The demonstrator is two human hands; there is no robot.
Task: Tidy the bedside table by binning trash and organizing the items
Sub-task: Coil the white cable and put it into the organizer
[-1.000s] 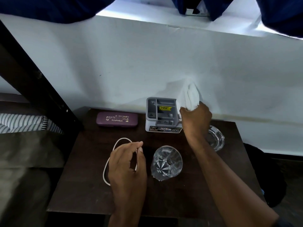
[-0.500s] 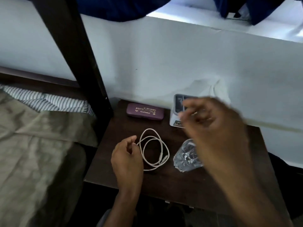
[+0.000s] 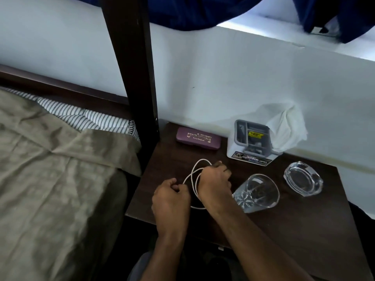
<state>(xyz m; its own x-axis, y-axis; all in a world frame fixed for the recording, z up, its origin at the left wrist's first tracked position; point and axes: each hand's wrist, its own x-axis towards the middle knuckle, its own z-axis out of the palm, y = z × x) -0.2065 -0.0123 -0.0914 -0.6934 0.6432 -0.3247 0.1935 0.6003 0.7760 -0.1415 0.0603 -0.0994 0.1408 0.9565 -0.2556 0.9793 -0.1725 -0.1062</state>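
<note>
A white cable (image 3: pixel 195 175) lies looped on the dark wooden bedside table (image 3: pixel 304 224). My left hand (image 3: pixel 171 197) is closed on its near-left part. My right hand (image 3: pixel 215 183) is closed on the loops at their right side. A purple spectacle case (image 3: pixel 198 138) lies at the back left. Beside it stands a grey and white organizer (image 3: pixel 251 141) with a white tissue (image 3: pixel 286 126) sticking out of its right side. A clear drinking glass (image 3: pixel 256 192) stands just right of my right hand, and a glass ashtray (image 3: pixel 303 178) sits further right.
A dark bedpost (image 3: pixel 132 67) rises at the table's left edge. The bed with an olive sheet (image 3: pixel 50 189) and striped fabric (image 3: pixel 85 116) lies to the left. A white wall (image 3: pixel 223 78) backs the table, with blue curtains (image 3: pixel 203 11) above.
My right hand has left the tissue at the organizer and come down onto the cable loops. My left hand has closed on the cable. The view has swung left, showing the bed.
</note>
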